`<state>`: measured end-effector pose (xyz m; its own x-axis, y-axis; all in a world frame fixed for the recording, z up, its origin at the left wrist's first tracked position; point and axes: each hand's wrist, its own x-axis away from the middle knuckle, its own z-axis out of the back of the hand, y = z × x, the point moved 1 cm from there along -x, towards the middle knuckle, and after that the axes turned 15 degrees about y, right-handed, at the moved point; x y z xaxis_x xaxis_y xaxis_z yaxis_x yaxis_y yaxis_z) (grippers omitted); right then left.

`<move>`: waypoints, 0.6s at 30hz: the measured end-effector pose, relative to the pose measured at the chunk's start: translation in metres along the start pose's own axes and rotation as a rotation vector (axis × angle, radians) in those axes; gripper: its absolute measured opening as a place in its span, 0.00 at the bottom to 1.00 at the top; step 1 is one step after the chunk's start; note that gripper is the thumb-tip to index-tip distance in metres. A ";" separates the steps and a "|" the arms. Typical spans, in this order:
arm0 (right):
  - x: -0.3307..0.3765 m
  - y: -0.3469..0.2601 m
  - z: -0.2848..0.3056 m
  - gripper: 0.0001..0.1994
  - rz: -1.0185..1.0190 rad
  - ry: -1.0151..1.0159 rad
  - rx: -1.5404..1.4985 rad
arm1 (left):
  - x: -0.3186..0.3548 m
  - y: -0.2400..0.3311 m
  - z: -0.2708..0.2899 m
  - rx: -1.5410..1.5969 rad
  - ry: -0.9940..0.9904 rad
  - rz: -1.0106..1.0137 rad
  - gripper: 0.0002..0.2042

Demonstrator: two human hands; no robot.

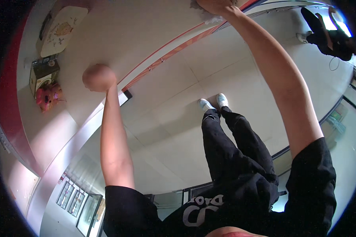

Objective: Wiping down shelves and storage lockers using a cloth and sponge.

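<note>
My left hand (99, 77) is closed into a rounded fist on the pale counter (126, 35), knuckles away from me and slightly blurred. Nothing shows in it, and its finger undersides are hidden. At the top edge, partly cut off, my right hand (216, 5) presses down on a crumpled grey-white cloth (213, 19) near the counter's red-striped edge. Bits of the cloth stick out on both sides of that hand. My right arm stretches far forward, while the left is bent less far out.
Left on the counter are a cream board with a cartoon drawing (63, 31), a dark-and-gold box (44, 73) and a pink animal figure (48, 96). Tiled floor (174, 114) lies beyond the counter edge, under my shoes (213, 102). Another person (330, 37) is at the far right.
</note>
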<state>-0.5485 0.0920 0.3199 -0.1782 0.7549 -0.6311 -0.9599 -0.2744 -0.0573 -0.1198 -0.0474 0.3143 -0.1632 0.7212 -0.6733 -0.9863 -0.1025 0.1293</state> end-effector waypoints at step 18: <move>-0.037 -0.072 -0.013 0.38 -0.460 0.155 -0.149 | 0.002 0.015 0.001 0.072 -0.037 0.044 0.19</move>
<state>-0.4702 0.0758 0.3369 0.3009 0.7236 -0.6212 -0.8883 -0.0244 -0.4587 -0.1346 -0.0465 0.3157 -0.2042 0.7421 -0.6385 -0.9736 -0.0863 0.2112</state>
